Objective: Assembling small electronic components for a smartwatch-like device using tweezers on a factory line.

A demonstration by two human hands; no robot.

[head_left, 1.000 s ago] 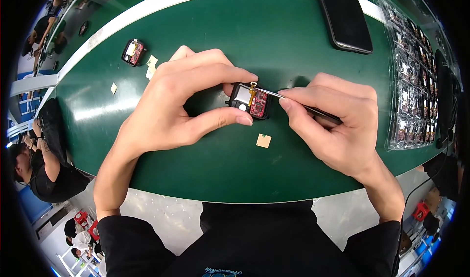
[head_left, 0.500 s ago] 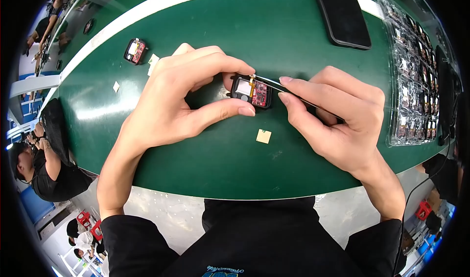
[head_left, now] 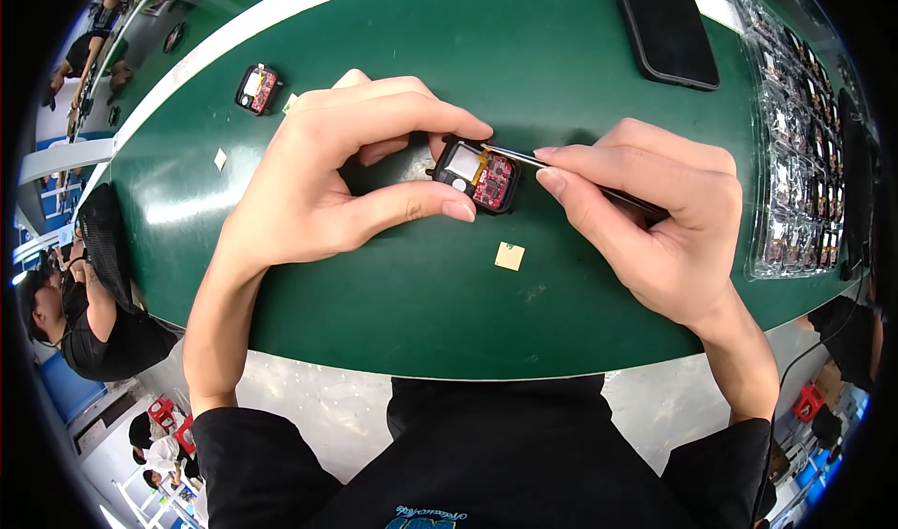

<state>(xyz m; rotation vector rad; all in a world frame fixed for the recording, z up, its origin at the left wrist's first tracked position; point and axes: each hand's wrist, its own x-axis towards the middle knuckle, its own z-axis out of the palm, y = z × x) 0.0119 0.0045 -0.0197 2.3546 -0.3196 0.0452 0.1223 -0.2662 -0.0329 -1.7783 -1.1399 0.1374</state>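
Observation:
Between the thumb and index finger of my left hand [head_left: 337, 169] is a small black device housing [head_left: 511, 192], held open side up. Inside it show a red circuit board [head_left: 494, 181], a silvery-white battery pack [head_left: 465, 161] and a strip of amber tape. My right hand [head_left: 645, 206] pinches slim metal tweezers [head_left: 513, 155], whose tips reach the housing's upper edge beside my left index fingertip. Whether the tips grip anything there is too small to tell. Just below the housing, a pale yellow square sticker [head_left: 509, 256] lies on the green table [head_left: 393, 314].
A second open housing [head_left: 257, 89] lies at the far left, near a small white piece [head_left: 220, 159]. At the far right are a black phone [head_left: 669, 33] and clear plastic trays [head_left: 781, 155] full of similar devices. Another person [head_left: 98, 314] sits beyond the left edge.
The tweezers lie closer together and at a slightly different angle at the housing's upper edge. The housing has tilted slightly in my left fingers. My right hand has shifted slightly right.

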